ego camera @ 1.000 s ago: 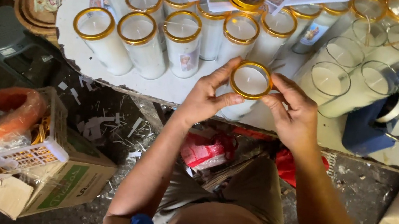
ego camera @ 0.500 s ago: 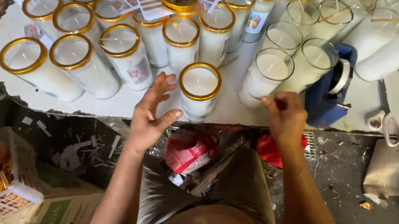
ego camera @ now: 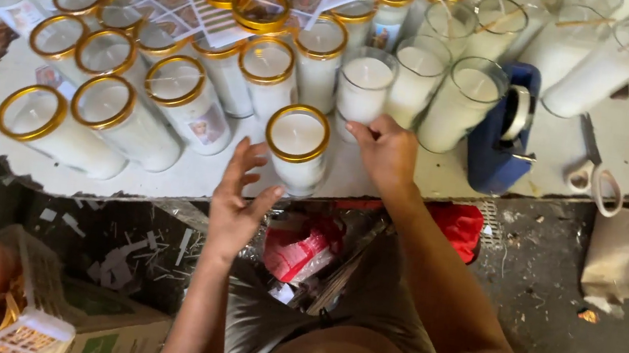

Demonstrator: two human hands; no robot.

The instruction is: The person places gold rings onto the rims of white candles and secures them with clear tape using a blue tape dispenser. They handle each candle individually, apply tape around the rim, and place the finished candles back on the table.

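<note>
head view: the tall white glass candle with the gold rim band (ego camera: 298,148) stands upright at the near edge of the white worktop (ego camera: 169,174), and neither hand holds it now. half a second ago both hands were just leaving it; a second ago they pressed the gold band onto its top. the banding of this one looks finished.

left hand (ego camera: 240,201) hangs just off the near edge, fingers spread and released, beside the banded candle but apart from it.

right hand (ego camera: 388,150) has moved back to the plain unbanded white glass candle (ego camera: 364,86) behind, fingertips touching its base, grip not closed. loose gold rings (ego camera: 260,7) lie toward the far edge, on sticker sheets. blue tape dispenser (ego camera: 503,128) stands to the right.
</note>
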